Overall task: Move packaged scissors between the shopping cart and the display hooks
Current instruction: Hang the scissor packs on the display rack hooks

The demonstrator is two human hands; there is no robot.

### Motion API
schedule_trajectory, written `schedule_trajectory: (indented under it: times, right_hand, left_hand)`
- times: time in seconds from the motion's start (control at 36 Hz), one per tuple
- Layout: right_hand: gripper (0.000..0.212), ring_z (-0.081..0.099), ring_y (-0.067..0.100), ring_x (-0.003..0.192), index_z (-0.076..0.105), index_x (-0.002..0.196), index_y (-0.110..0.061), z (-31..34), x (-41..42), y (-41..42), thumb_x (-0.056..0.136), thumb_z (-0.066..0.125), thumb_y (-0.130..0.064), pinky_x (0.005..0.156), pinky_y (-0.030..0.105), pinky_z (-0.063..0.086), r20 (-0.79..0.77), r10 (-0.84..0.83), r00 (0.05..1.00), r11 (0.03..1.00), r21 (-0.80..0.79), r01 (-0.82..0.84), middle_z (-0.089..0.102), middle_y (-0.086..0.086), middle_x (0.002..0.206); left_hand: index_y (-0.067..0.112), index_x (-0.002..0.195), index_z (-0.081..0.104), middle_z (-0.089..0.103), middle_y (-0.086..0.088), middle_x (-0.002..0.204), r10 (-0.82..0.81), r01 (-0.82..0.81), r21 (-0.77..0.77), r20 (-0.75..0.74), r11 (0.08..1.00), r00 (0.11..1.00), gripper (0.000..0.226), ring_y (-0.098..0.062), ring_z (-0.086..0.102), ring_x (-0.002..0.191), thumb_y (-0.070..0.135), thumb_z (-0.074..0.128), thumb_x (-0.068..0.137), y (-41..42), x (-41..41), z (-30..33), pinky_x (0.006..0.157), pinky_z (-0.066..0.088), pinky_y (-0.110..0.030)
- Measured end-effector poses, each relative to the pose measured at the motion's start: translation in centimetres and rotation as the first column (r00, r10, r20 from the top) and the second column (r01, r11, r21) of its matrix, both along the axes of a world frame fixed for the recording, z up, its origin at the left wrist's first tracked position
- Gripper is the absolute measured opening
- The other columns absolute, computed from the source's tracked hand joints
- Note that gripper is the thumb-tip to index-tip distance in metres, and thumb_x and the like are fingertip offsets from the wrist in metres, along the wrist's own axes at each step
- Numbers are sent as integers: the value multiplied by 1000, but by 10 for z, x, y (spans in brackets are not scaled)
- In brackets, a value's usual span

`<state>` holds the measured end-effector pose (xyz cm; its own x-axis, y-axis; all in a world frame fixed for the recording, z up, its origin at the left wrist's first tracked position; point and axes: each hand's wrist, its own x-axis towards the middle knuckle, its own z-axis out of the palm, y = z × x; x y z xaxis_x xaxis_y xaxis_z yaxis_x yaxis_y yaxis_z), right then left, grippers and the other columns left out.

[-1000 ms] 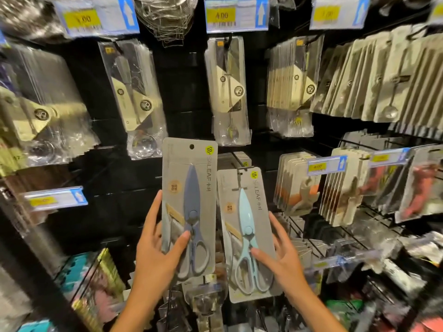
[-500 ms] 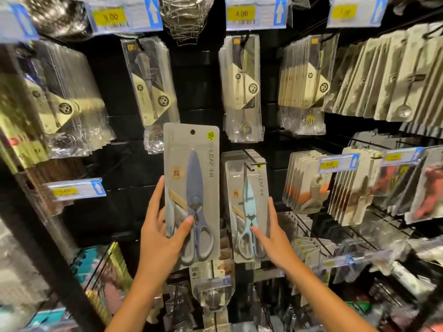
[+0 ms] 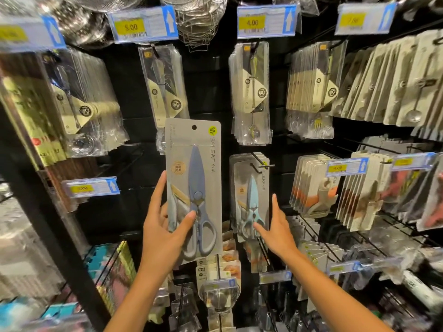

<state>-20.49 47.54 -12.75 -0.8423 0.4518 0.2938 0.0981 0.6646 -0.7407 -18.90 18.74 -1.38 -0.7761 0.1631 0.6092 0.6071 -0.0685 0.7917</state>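
Observation:
My left hand [image 3: 165,233] grips a grey card pack of blue-grey scissors [image 3: 194,185] upright in front of the display, thumb across the handles. To its right, a stack of packs with light-blue scissors [image 3: 250,200] hangs on a black display hook [image 3: 257,162]. My right hand [image 3: 275,230] is beside the lower right edge of that stack, fingers spread; its fingertips touch or nearly touch the front pack without gripping it. The shopping cart is out of view.
Packaged spoons and utensils [image 3: 250,92] hang on hooks above and to both sides. Price tags [image 3: 266,20] project from the hook ends. More hooked packs [image 3: 314,185] crowd the right. A black shelf post [image 3: 48,224] runs down the left.
The light-blue scissors pack went from my right hand onto the hook, and that hand has let go and opened. My left hand raised its pack slightly.

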Motion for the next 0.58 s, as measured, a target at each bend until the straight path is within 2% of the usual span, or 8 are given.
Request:
schedule_trajectory:
  times: [0.06,0.11,0.17,0.28,0.36,0.44,0.5,0.58]
  right_hand:
    - [111,16,29,152,-19,154,-44,-3,8,-5,89,72,-42,118,46,26,-48,-4,999,1000,-2,4,9,3,166]
    - [107,9,18,153,-12,157,-38,-3,19,-13,91,71,-39,118,37,20,-125,12,992,1000,20,-10,1,-6,166]
    - [99,10,6,150,-6,157,-41,3,32,-25,93,69,-36,116,30,20,-199,78,977,997,14,-77,3,-14,164]
    - [83,27,-16,138,8,153,-52,25,60,-54,94,65,-41,110,10,29,-254,249,935,958,-79,-277,21,-23,158]
    - [89,49,-7,129,5,153,-55,42,74,-74,91,67,-41,105,21,44,-293,383,876,865,-219,-452,34,-25,152]
    - [103,57,-4,121,-6,154,-50,54,80,-88,89,71,-29,96,19,51,-332,457,825,790,-274,-548,43,-24,143]
    - [107,62,3,121,-8,153,-52,56,80,-91,90,73,-21,97,26,53,-338,479,810,773,-273,-572,52,-21,140]
    - [103,63,7,122,3,154,-55,52,81,-91,90,75,-17,99,39,55,-322,468,823,794,-254,-552,57,-22,140]
  left_hand:
    - [49,154,28,50,11,153,-3,3,-1,-5,1000,1000,92,-10,59,130,2,72,88,-1,-1,0,93,54,-16]
    - [51,154,28,48,11,154,-6,6,-2,-9,1000,1000,92,-12,57,133,4,73,88,-2,-2,-2,97,54,-21]
    - [54,152,28,46,10,156,-2,2,-7,-14,1000,1000,91,-15,55,136,9,74,87,-2,-2,-4,101,54,-28]
    - [53,153,27,47,6,156,-12,12,-9,-9,1000,1000,92,-16,56,135,7,74,88,0,0,-10,102,55,-37]
    - [52,154,27,48,4,155,-36,36,-10,9,999,999,93,-18,57,134,6,74,88,6,3,-15,102,55,-41]
    - [51,154,26,48,5,155,-57,58,-19,24,998,998,93,-16,57,133,8,75,87,12,8,-20,102,55,-43]
    - [51,154,25,49,6,154,-72,73,-36,29,997,997,93,-16,58,133,9,76,87,15,11,-23,103,55,-46]
    - [49,156,23,51,6,153,-100,102,-68,36,992,994,96,-15,60,130,8,76,87,18,14,-27,101,56,-44]
